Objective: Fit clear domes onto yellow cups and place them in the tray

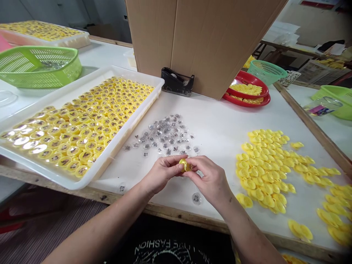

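My left hand and right hand: fingers pinched nearly together on small yellow piece, centred above table, gripped from both sides, probably for steadiness. Clear discs ahead, yellow shells right, loaded tray left: apparently grouped for short reach.

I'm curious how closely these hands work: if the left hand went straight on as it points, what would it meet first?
Past the small, rounded yellow piece it grips, the left hand would probably meet the right hand, though depth is unclear.
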Action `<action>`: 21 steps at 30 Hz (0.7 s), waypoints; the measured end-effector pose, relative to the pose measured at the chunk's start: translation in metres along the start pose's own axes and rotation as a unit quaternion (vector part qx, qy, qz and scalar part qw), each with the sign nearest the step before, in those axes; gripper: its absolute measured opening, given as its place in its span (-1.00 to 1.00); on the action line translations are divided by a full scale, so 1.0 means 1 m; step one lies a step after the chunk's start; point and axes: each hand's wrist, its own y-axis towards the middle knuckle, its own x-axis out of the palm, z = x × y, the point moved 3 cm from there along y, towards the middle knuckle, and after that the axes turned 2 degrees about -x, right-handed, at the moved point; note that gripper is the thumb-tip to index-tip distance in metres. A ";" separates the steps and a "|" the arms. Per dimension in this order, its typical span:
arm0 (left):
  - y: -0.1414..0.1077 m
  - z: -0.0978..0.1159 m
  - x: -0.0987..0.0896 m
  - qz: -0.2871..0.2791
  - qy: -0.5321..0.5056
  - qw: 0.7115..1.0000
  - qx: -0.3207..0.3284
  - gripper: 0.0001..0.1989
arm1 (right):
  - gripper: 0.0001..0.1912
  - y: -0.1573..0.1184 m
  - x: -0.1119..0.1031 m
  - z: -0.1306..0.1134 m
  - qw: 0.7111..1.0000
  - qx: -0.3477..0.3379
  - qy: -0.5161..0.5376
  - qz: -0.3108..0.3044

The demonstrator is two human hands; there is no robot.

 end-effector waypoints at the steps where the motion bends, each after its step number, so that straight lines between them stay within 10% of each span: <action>1: 0.000 0.000 0.000 0.002 0.002 1.000 -0.001 -0.63 | -0.76 0.000 0.001 0.000 1.000 -0.002 -0.011 0.003; 21: -0.007 0.009 0.009 -0.050 0.086 0.989 0.114 -0.61 | -0.74 -0.008 0.005 -0.008 0.994 -0.004 -0.066 0.085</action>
